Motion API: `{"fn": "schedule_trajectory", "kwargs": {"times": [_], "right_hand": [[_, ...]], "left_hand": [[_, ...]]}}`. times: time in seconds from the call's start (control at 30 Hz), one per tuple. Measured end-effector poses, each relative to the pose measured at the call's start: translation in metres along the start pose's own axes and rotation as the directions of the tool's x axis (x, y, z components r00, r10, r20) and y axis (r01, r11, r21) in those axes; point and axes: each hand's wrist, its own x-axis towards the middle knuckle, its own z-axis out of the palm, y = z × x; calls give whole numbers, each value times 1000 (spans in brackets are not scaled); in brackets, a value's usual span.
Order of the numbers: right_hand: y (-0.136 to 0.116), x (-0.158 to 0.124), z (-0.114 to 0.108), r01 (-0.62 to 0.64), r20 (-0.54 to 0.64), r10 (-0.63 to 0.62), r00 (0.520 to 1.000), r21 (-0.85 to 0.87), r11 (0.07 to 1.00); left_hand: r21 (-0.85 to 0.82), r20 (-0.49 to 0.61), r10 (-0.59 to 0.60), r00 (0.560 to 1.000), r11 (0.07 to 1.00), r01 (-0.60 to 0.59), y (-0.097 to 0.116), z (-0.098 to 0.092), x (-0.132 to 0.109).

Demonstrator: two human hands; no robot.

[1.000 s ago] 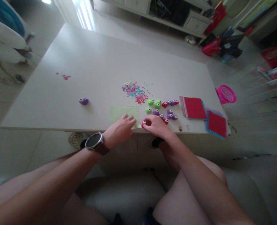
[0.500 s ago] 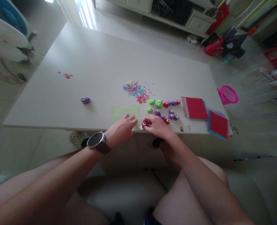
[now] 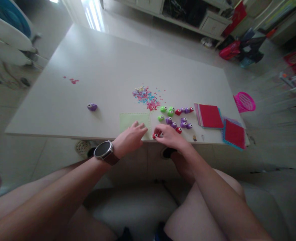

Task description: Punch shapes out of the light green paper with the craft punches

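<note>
Red punch (image 3: 156, 135) sits pinched in the fingers of your right hand (image 3: 171, 137), at the near lip of the surface (image 3: 107, 77) and against the right border of the pale green sheet (image 3: 131, 119). Your left hand (image 3: 129, 138) lies flat on that sheet, its fingers spread and holding nothing, only pressing the near right corner down. Your fingers hide the punch's slot, so I cannot tell whether the paper's edge is inside it.

Mind the lip: the punch is so close to it that an off-centre squeeze could tip it off the surface toward your lap. Your left fingers pin only one corner, so the sheet could swivel or crease if the punch drags on it.

Just beyond your right fingertips lies the cluster of small punches (image 3: 174, 117), green, purple and red; a careless knuckle could scatter them. Farther past your fingers is the confetti pile (image 3: 146, 97), which a sliding sheet would sweep about.
</note>
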Motion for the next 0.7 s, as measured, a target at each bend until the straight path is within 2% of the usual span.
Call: {"fn": "schedule_trajectory", "kwargs": {"times": [0.3,0.53,0.7], "right_hand": [[2,-1,-2,53,26,-53,998,1,999],[0,-1,-3,44,26,-44,999,-1,999],[-1,-2,-2,38,17,-38,999,-1,999]], "left_hand": [[12,2,-12,1000,1000,12,2,-3,-2],[-6,-36,-5,999,1000,5,-3,4,-2],[-18,-20,11,1000,1000,-12,-4,5,-2]]}}
